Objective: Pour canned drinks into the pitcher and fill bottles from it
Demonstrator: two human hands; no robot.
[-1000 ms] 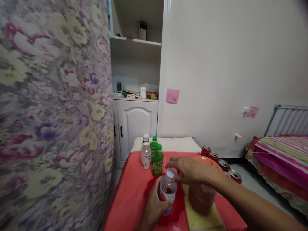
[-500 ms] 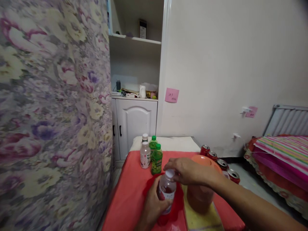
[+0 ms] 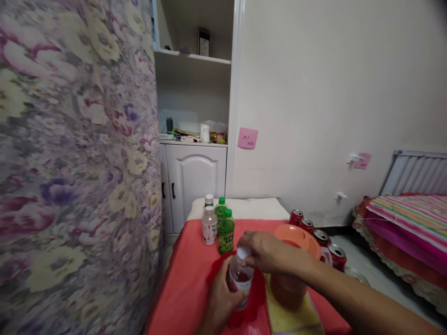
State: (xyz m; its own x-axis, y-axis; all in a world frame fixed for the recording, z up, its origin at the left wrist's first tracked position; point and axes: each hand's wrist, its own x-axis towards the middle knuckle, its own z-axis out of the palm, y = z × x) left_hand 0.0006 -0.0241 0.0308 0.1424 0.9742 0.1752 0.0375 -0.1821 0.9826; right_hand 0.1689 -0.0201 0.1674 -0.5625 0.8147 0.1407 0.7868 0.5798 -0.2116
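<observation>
My left hand (image 3: 223,291) is wrapped around the body of a clear plastic bottle (image 3: 241,279) with a label. The bottle stands upright over a red dish (image 3: 258,293). At its top, the fingers of my right hand (image 3: 263,251) close on the white cap (image 3: 243,253), which sits on the bottle's mouth. Behind the bottle are two green-capped bottles (image 3: 226,235) and two white-capped bottles (image 3: 209,228). Under my right forearm is a container (image 3: 289,284) with an orange lid (image 3: 296,235), partly hidden by the arm.
Several red drink cans (image 3: 337,257) line the right edge of the table, which has a red cover (image 3: 188,279). A yellow book or mat (image 3: 293,316) lies under the container. A floral curtain (image 3: 77,163) hangs at left; a bed (image 3: 401,232) stands at right.
The camera view has shifted slightly. Both hands stay on the bottle and its cap, with the right fingers a little differently placed around the cap.
</observation>
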